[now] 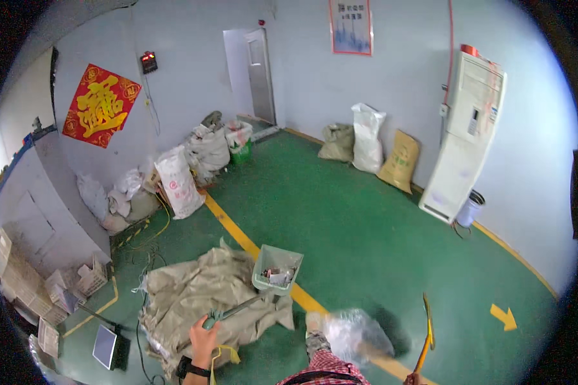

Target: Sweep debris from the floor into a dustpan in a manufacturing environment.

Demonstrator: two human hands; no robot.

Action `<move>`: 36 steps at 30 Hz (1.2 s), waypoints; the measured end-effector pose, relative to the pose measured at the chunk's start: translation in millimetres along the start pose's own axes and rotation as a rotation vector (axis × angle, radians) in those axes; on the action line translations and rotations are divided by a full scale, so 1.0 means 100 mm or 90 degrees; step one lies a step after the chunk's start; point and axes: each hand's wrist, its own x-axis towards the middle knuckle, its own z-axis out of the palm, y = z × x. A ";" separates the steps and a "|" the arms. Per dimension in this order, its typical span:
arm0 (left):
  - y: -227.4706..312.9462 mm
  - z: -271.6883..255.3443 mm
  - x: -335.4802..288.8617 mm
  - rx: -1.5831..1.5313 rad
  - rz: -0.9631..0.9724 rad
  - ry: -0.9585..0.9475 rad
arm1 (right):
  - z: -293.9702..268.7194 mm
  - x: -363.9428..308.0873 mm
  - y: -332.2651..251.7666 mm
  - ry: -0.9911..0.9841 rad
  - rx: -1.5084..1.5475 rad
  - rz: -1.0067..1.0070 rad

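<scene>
My left hand (203, 335), with a black watch on its wrist, is closed around the grey handle end of a pale green dustpan (281, 256). Bits of litter lie in the pan, which rests by the edge of a crumpled tan sheet (202, 279). At the lower edge, only part of my right hand (413, 380) shows, closed on a yellow long-handled tool (428, 330). Its thin, curved head looks like a broom seen edge-on, but I cannot tell its kind for certain. Between my foot and this tool lies a clear plastic bag (356, 335).
Filled sacks (178, 183) line the left wall beside a green bucket (240, 151). More sacks (368, 138) stand at the far wall, near a tilted-looking white air conditioner (465, 135). A flat screen (105, 346), cables and white crates (35, 282) are at left.
</scene>
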 end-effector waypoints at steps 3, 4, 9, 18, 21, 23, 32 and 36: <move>0.35 0.48 1.13 -0.032 -0.059 -0.060 | 1.07 0.55 -0.75 -0.016 0.039 0.011; 0.49 0.62 1.51 -0.040 -0.055 -0.039 | 1.48 0.74 -1.05 -0.027 0.041 0.013; 0.77 1.30 3.26 0.040 -0.032 0.100 | 3.60 1.41 -2.58 -0.037 0.007 0.032; 1.12 2.44 6.95 -0.067 -0.083 0.093 | 6.54 3.01 -4.17 -0.307 -0.176 -0.021; 0.80 3.10 8.46 -0.128 0.012 0.148 | 7.40 3.82 -4.18 -0.272 -0.024 -0.011; 0.97 3.33 9.24 -0.106 0.009 0.123 | 7.98 3.82 -4.32 -0.176 0.018 0.014; 1.26 4.80 13.09 -0.294 -0.004 0.160 | 9.74 5.55 -5.25 -0.382 0.018 0.126; 1.03 5.33 14.23 -0.573 -0.245 0.326 | 11.48 5.88 -6.03 -0.174 0.081 0.149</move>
